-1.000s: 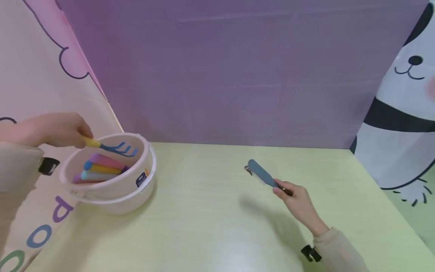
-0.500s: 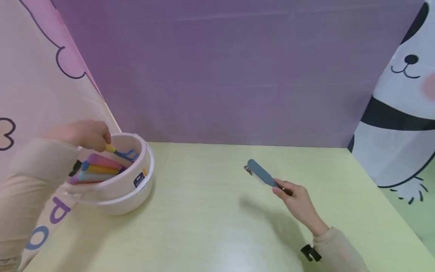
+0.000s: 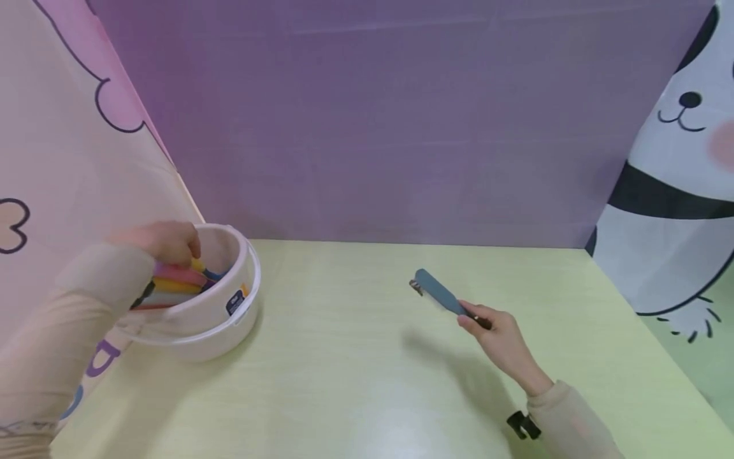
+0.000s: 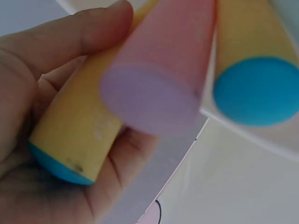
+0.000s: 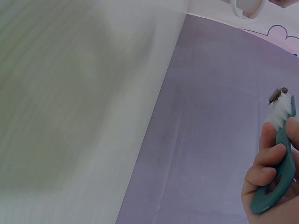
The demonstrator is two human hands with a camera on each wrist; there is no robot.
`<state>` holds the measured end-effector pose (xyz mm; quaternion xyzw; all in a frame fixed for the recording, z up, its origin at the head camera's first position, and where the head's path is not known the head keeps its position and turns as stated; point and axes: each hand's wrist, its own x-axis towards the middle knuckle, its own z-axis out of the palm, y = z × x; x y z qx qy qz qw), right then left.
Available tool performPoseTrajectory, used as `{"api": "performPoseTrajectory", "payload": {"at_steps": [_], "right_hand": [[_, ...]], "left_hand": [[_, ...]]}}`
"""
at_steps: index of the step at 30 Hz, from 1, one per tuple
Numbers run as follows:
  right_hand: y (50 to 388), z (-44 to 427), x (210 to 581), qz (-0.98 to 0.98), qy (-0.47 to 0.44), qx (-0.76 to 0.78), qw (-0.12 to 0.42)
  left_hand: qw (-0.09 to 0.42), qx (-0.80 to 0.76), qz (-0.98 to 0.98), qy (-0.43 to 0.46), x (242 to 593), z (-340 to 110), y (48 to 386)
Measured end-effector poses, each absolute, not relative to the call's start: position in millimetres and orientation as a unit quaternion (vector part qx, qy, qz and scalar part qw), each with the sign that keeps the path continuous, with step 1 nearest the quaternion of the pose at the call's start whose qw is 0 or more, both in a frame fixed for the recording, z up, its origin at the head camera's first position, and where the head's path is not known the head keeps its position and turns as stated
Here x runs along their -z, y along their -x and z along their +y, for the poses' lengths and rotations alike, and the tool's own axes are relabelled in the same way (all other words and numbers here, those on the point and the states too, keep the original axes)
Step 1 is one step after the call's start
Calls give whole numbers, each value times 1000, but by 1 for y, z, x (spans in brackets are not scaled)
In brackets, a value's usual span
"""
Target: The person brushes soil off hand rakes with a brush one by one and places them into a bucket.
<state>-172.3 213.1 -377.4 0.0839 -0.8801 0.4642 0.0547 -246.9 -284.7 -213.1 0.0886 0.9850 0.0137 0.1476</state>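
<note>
In the head view my left hand (image 3: 163, 242) reaches into a pale basket (image 3: 215, 306) and grips a small toy garden rake (image 3: 197, 264). The left wrist view shows the fingers curled round its yellow handle (image 4: 84, 126) with a blue end. Beside it lie a pink handle (image 4: 159, 74) with a purple end and another yellow handle (image 4: 254, 37). The rake's blue tines are mostly hidden in the basket. My right hand (image 3: 507, 344) holds a teal brush (image 3: 438, 290) above the table; white bristles (image 5: 280, 112) and a brown clump (image 5: 278, 94) show in the right wrist view.
The basket sits tilted in a white basin (image 3: 212, 347) at the table's left side. A purple cloth backdrop (image 3: 373, 127) stands behind the pale table (image 3: 321, 382). A printed panda panel (image 3: 659, 255) is on the right, and a patterned sheet (image 3: 57, 159) on the left.
My left hand has moved right and down, lowering the rake from above the basket to among the handles inside. The right hand and brush have hardly moved.
</note>
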Motion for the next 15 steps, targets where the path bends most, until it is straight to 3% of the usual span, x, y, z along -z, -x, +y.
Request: {"api": "performPoseTrajectory", "payload": {"at_steps": [15], "right_hand": [[174, 212, 379, -882, -71, -464, 47]], "left_hand": [[178, -66, 980, -61, 225, -284, 249]]}}
